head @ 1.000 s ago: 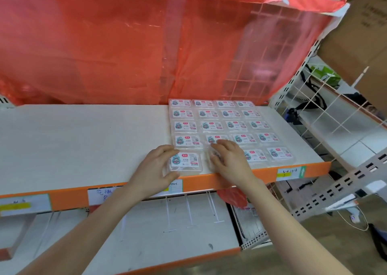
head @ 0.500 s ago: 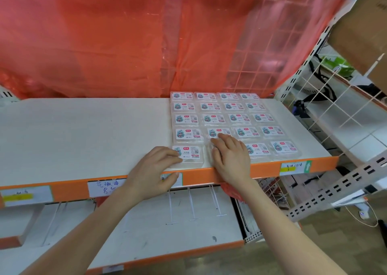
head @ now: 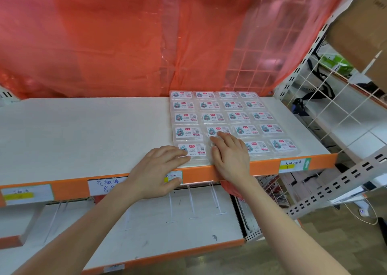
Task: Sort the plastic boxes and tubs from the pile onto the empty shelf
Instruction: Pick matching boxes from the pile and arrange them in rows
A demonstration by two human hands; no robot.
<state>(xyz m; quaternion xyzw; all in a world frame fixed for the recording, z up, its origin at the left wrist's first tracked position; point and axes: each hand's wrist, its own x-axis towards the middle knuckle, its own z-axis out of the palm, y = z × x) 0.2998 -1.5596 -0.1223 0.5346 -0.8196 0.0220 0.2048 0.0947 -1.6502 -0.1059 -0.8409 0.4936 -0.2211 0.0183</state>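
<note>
Clear labelled plastic boxes (head: 238, 116), flat, in a tight grid, perhaps twenty, on the white shelf (head: 83, 132)

Up top, a big sheet of red translucent plastic (head: 104, 40) draped right across the back; behind its right part, a white wire grid panel (head: 257, 50) showing through; far right, a brown cardboard box (head: 360, 29) poking in above a second white wire mesh rack (head: 335, 107); below that, a white perforated metal rail (head: 335, 188) slanting across; down low, a white lower board with an orange front edge (head: 146, 232), thin white wire dividers (head: 191, 203) lying on it; on the floor, a small white plug on a thin white cable (head: 361, 212).
</note>
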